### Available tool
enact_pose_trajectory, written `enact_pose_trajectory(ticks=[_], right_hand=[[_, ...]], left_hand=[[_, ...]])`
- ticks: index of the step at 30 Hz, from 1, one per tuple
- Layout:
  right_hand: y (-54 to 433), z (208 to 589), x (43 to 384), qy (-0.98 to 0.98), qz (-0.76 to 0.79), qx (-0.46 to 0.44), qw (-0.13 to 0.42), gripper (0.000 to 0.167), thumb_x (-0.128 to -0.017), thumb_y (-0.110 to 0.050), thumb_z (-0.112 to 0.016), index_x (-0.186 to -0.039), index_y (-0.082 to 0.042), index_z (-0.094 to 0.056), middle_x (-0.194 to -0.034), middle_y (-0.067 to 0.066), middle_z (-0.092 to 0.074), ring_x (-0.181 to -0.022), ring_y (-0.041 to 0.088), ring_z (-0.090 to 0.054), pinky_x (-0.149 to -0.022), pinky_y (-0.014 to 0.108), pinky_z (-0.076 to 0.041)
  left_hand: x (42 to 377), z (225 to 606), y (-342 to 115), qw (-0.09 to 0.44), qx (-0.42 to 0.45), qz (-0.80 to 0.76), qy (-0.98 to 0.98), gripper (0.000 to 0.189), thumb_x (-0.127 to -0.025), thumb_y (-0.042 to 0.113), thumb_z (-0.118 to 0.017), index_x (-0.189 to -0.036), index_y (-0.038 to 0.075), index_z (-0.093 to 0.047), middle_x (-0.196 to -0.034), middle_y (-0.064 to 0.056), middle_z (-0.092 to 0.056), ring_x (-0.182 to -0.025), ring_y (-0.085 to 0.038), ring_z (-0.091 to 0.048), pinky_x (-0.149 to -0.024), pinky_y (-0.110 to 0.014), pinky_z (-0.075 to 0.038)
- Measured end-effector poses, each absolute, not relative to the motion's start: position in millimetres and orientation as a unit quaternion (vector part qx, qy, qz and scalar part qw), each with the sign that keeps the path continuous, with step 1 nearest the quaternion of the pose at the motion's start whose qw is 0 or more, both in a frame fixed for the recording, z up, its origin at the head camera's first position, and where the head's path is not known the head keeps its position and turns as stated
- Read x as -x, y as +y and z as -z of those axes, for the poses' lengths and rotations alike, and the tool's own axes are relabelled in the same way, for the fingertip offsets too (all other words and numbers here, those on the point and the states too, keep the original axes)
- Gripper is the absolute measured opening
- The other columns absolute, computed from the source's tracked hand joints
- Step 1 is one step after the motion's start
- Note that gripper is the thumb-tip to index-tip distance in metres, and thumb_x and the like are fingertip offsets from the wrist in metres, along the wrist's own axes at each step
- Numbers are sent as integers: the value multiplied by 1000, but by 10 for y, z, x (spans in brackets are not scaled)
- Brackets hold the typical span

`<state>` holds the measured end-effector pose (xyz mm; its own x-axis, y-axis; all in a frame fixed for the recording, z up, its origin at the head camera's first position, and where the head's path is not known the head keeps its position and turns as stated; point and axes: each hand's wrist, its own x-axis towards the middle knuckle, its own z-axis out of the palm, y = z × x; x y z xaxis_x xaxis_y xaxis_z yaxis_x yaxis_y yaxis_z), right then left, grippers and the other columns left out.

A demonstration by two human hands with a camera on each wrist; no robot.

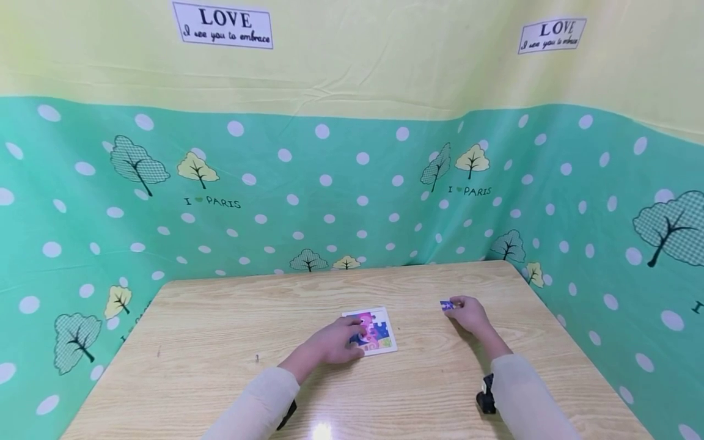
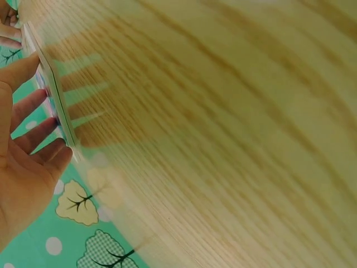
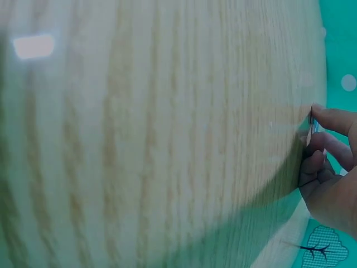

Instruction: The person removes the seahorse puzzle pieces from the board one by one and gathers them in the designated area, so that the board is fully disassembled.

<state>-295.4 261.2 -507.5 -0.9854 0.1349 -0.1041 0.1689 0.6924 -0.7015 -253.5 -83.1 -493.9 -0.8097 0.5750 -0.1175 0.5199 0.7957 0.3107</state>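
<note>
A small jigsaw puzzle (image 1: 392,335) with a white frame lies on the table, showing a pink figure on blue. White backing shows at its upper right. My left hand (image 1: 337,341) rests on the puzzle's left side with fingers spread, covering part of the picture. In the left wrist view, the fingertips meet the thin puzzle board (image 2: 56,92) seen edge-on. To the right of the puzzle, my right hand (image 1: 472,315) pinches a blue and purple puzzle piece (image 1: 445,305) between thumb and fingers. The right wrist view shows that piece (image 3: 312,127) edge-on, close over the table.
The wooden table (image 1: 220,342) has its back edge against a green polka-dot curtain (image 1: 330,226), which also hangs along the sides. A tiny dark mark or scrap (image 1: 256,358) shows on the table left of the puzzle. Black camera straps (image 1: 486,397) sit at the wrists.
</note>
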Motion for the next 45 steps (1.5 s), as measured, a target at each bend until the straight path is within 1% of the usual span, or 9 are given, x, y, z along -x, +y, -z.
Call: enact_pose_trajectory(ticks=[4,9,13,15,20,26,31,35,45], right_hand=[[2611,5094,2944,919,385,-87,21,47,-86,-13,-64,-126,8,-51,-92,14,-56,-82,23,-51,-65,27,-44],[2605,5092,2931,916,391,-87,18,48,-85,-14,-65,-125,8,-52,-97,17,-57,-84,24,-52,-69,29,-47],[2594,5075,2916,913,398,-85,14,49,-85,-16,-66,-125,8,-52,-98,17,-58,-84,24,-53,-68,28,-47],[2590,5068,2913,912,402,-85,10,49,-85,-16,-66,-125,8,-52,-97,17,-57,-84,24,-53,-67,28,-46],[2575,5064,2908,913,400,-80,-8,47,-86,-16,-65,-125,6,-52,-100,19,-58,-88,25,-55,-69,29,-49],[2502,5062,2920,912,403,-77,-24,40,-87,-15,-62,-122,5,-56,-90,13,-57,-79,21,-52,-63,25,-45],[2409,5034,2936,909,412,-62,-23,36,-89,-15,-60,-120,3,-58,-92,13,-58,-79,19,-52,-62,22,-45],[2330,4994,2936,905,423,-42,-15,34,-90,-16,-59,-118,4,-59,-90,13,-57,-77,18,-51,-62,24,-45],[2086,4999,2944,902,432,-8,-8,29,-88,-14,-62,-111,3,-63,-88,11,-58,-71,16,-50,-60,24,-43]], left_hand=[[2533,4949,-839,96,-300,-131,940,49,-87,40,-61,-131,20,-54,-144,-8,-43,-134,-29,-39,-111,-41,-35],[2527,4949,-842,92,-300,-133,940,50,-87,41,-61,-131,20,-54,-144,-9,-43,-134,-30,-39,-111,-42,-35],[2524,4943,-844,92,-295,-134,942,51,-86,42,-62,-132,19,-54,-143,-10,-43,-133,-31,-40,-110,-43,-36],[2525,4941,-846,89,-294,-133,942,52,-86,43,-62,-132,19,-53,-143,-10,-43,-133,-31,-40,-110,-43,-36],[2529,4946,-852,81,-294,-123,944,53,-87,46,-60,-132,20,-53,-143,-8,-44,-132,-29,-41,-110,-42,-36],[2535,4986,-866,70,-295,-120,945,55,-86,48,-60,-132,18,-53,-141,-9,-46,-132,-30,-42,-109,-43,-37],[2534,4984,-875,73,-292,-123,946,56,-86,49,-59,-133,19,-52,-143,-9,-44,-133,-30,-41,-110,-44,-35],[2537,4977,-877,78,-289,-126,946,57,-86,50,-59,-133,20,-52,-144,-9,-43,-133,-30,-40,-111,-44,-35],[2546,4976,-879,80,-288,-137,944,57,-86,50,-60,-133,19,-52,-143,-9,-44,-132,-30,-41,-110,-43,-36]])
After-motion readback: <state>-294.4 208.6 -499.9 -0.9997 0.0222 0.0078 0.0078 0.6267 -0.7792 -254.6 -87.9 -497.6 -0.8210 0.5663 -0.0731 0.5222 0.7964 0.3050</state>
